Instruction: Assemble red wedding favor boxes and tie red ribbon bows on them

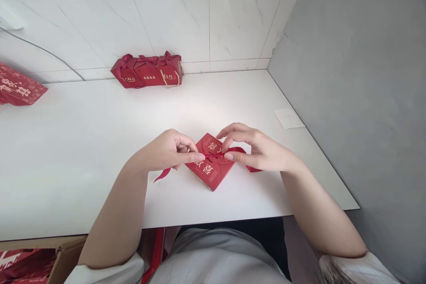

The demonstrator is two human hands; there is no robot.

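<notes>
A red gift box (214, 176) with gold characters lies on the white table in front of me, one corner turned toward me. Across its top runs a dark red ribbon (162, 175), crossed or knotted near the middle. My left hand (173, 148) pinches the ribbon on the left of that knot, and a loose tail hangs out below the hand. On the other side my right hand (249, 144) pinches the ribbon between thumb and finger, its other fingers spread above the box. More ribbon shows behind the right hand, partly hidden by it.
Three red boxes with bows (148, 71) stand in a row against the tiled wall. At the far left lies a red printed package (23, 86). A white paper square (289, 118) is near the grey partition (359, 75). Below left, a cardboard box (68, 253) holds red items.
</notes>
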